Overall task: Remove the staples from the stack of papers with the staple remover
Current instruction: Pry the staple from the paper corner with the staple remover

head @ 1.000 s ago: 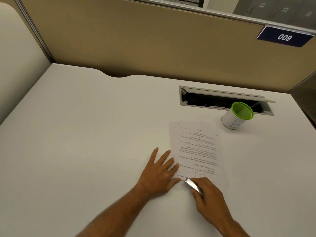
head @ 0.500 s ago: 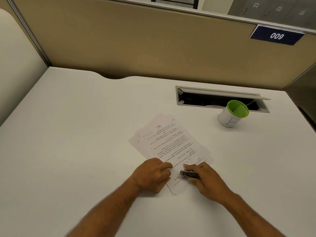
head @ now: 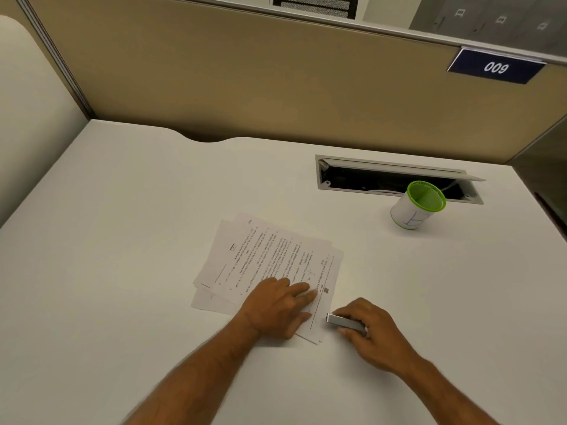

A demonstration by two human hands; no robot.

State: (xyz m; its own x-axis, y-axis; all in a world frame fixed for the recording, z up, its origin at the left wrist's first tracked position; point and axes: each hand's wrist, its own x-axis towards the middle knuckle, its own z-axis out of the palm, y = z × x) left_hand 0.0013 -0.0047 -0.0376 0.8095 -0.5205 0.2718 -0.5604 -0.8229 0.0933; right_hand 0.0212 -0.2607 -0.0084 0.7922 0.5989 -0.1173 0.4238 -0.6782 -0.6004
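White desk [head: 122, 240] bears papers [head: 267, 256] under left hand [head: 276, 305].

White surface [head: 129, 228] with a curved notch at its rear edge, enclosed by tan partition panels [head: 245, 78]. An open cable tray [head: 395, 179] is recessed at the right rear; a blue plate [head: 495, 67] reads 009.

The left hand [head: 277, 308] lies flat on the fanned papers [head: 264, 262]. Just right of their near corner, the right hand [head: 372, 332] grips a metal staple remover [head: 345, 322], tip toward the sheets.
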